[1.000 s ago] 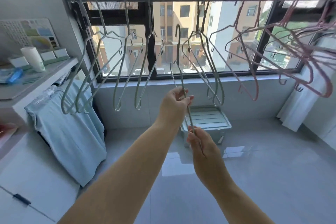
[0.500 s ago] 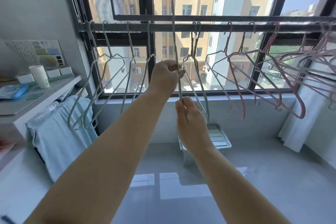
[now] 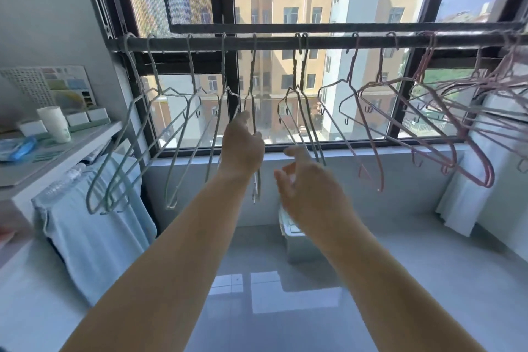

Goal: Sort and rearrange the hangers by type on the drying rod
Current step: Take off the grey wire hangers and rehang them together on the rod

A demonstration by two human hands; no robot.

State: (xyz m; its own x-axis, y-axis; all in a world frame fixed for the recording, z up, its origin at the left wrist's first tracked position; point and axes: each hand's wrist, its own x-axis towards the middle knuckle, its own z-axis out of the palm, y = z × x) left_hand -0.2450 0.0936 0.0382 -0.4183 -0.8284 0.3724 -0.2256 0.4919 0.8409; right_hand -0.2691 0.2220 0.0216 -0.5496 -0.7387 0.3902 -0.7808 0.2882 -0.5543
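Hook now over the drying rod — half a second ago both hands held this green hanger up with its hook above the rod. Right hand has let go since.

Left hand grips the hanger's wire just below the neck, fingers curled round it. Right hand hangs below and to the right, fingers loosely spread, holding nothing, motion-blurred. The hanger sits on the rod between the left green ones and a pair of green hangers hooked side by side.

Risk: hook seating isn't clear from this angle, probably on. If the left hand releases with a tug or sideways swing, the hanger could slip off or knock the pair. Pink hangers at the far right overlap — pulling one could snag or drag others.

Count: green 7, held one included. Pink 3 separate hooks, plus a bunch at the right edge I can't count.
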